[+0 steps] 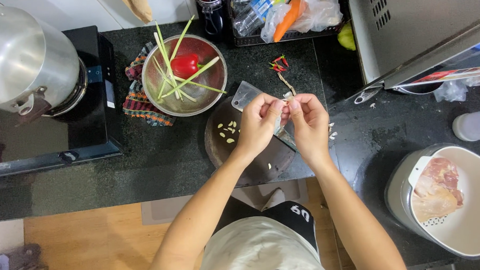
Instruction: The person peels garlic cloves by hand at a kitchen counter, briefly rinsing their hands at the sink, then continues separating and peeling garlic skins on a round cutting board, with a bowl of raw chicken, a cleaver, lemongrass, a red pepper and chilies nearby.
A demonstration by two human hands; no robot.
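From the head camera, the left hand (258, 121) and right hand (307, 119) meet above a round dark cutting board (262, 166), fingertips pinching a small pale garlic clove (287, 98) between them. Peeled cloves (228, 131) lie on the board, beside a metal colander (209, 93) holding a red pepper (185, 65).

light: bright, even, from overhead | glare: on pot (27, 60) at far left and bowl (185, 75) rim | shadows: soft, short on dark bench (161, 159) | focus: sharp centre, slight softness near | distortion: wide-angle bending at edges
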